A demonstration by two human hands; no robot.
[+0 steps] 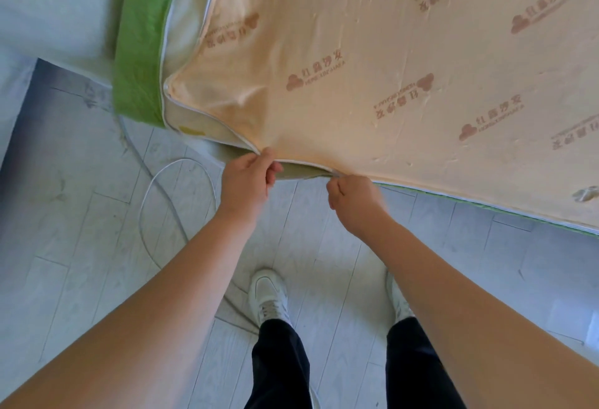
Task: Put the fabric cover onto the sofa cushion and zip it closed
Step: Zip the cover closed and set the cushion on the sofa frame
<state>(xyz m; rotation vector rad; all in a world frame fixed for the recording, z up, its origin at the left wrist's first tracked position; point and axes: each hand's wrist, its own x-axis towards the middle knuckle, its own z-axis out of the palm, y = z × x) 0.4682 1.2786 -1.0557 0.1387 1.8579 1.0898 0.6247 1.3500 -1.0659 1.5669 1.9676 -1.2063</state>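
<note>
The sofa cushion [181,32] lies ahead of the person, its near edge at hand height above the floor [97,220], and the printed fabric cover [356,68] is already drawn over most of it. Pale foam shows only in the gap at the left corner, between the cover's top face and the green side panel [139,51]. The left hand [248,181] pinches the loose upper edge of the cover just beside the open zipper [301,163]. The right hand [353,201] is curled tight, its fingers [334,185] pressed together on what looks like the slider, though the pull itself is too small to make out. To the right of that hand the seam appears closed; to the left it gapes round the corner. The likely trouble lies in that corner, where the cover bunches in slack folds. If the left hand lets the edge sag, loose cloth or the bulging foam could catch in the teeth and jam the slider. Pulling hard while the two sides stand apart could strain or split the teeth. A white cable [168,181] loops on the floor near the feet and could snag a step sideways.
</note>
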